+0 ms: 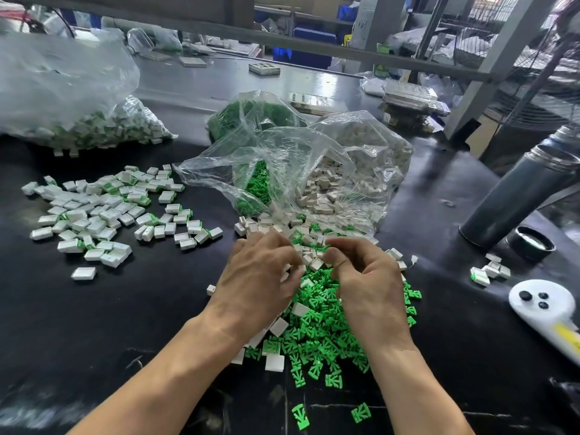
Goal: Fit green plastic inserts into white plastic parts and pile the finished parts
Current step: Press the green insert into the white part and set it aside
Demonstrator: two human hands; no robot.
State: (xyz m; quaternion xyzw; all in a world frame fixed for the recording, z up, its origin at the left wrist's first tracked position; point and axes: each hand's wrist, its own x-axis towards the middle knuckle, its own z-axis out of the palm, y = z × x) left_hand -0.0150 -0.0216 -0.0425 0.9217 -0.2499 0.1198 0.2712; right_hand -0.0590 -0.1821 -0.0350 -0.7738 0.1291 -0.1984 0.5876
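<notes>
the black worktop [131, 309] carries the finished parts pile [103, 211] at left. both hands are over the green inserts [323, 337]. left hand [260, 277] and right hand [367, 277] have curled fingers; i cannot tell what each grip holds.

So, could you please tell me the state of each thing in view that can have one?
Left hand: fingers curled over the loose parts; grasp hidden.
Right hand: pinching a white part.
Clear bag: open, spilling parts.
Large bag: holds finished parts.
Finished pile: scattered flat.
Flask: uncapped.
Cap: off, beside the flask.
</notes>
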